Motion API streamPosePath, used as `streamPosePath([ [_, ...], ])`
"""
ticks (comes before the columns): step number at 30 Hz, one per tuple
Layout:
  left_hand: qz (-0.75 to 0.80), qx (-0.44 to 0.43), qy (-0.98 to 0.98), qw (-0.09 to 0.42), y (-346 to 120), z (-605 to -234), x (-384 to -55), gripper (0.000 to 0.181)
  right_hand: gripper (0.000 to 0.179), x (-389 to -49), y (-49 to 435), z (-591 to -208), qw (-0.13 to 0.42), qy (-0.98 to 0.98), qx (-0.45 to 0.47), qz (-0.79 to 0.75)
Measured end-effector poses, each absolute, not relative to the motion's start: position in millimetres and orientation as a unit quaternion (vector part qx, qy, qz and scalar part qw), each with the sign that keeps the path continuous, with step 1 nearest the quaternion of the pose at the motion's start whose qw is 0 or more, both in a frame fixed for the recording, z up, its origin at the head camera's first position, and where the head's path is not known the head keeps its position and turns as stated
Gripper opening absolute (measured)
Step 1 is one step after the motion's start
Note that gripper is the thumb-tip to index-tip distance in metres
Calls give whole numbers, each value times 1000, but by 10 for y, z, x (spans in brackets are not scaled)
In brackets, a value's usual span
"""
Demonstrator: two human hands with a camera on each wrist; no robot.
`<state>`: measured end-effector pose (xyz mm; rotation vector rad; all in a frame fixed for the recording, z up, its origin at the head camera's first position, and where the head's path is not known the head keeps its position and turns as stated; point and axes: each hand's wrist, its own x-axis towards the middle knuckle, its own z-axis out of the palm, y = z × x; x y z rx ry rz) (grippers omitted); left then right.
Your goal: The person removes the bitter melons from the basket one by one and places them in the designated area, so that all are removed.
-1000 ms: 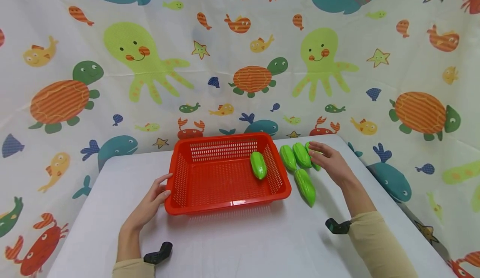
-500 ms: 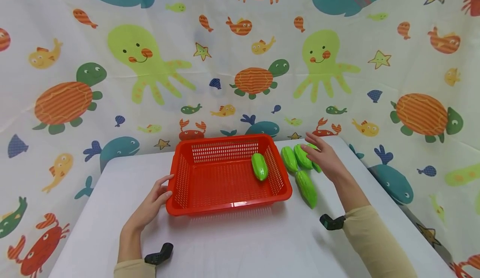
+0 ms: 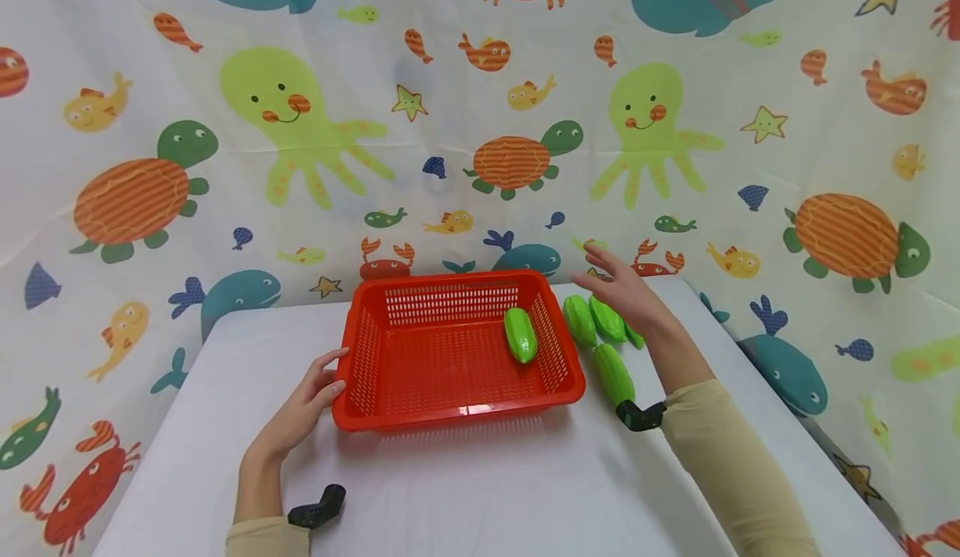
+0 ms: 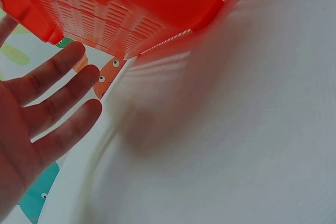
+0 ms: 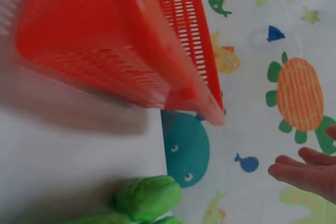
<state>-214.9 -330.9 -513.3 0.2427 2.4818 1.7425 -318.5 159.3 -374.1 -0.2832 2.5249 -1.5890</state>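
Observation:
A red plastic basket [image 3: 457, 413] with slotted walls stands on the white table. Inside, near its right wall, lies one green ridged, pointed fruit or vegetable [image 3: 521, 336]. At the basket's left rim, my left hand [image 3: 300, 411] touches the edge; in the left wrist view its fingers [image 4: 63, 100] are spread and fairly straight. My right hand [image 3: 626, 294] is raised right of the basket, fingers extended, holding nothing. Several more of the green pieces [image 3: 579, 321] lie on the table below it. One [image 3: 634, 338] is partly hidden by that hand, another [image 3: 613, 373] partly by the wrist camera.
Behind the table [image 3: 450, 490] hangs a cloth [image 3: 435, 248] printed with sea animals. The table's right edge runs beyond the right arm. A black wrist camera [image 3: 318, 509] sits at the left sleeve, another [image 3: 640, 415] at the right.
My right hand has moved left and slightly up, from over the green pieces toward the basket's back right corner. My left hand stays at the left rim. The view has shifted slightly.

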Motion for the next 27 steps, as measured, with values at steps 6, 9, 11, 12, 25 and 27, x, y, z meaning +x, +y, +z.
streamPosePath([
  [6, 569, 82, 817, 51, -3319, -5115, -2155, 62, 79, -3259, 1449, -3648, 87, 849, -85, -515],
  [9, 568, 84, 817, 50, -3325, -5111, -2148, 62, 80, -3288, 1375, -3650, 94, 857, -90, -498],
  [11, 568, 83, 817, 50, -3327, -5111, -2145, 62, 80, -3308, 1330, -3660, 100, 863, -96, -485],
  [12, 568, 83, 817, 50, -3329, -5113, -2145, 62, 81, -3319, 1308, -3666, 104, 865, -101, -480],
  [25, 568, 86, 817, 48, -3343, -5127, -2162, 61, 83, -3451, 1088, -3707, 132, 879, -114, -443],
  [27, 568, 85, 817, 48, -3343, -5128, -2163, 62, 83, -3472, 1050, -3720, 142, 876, -107, -449],
])
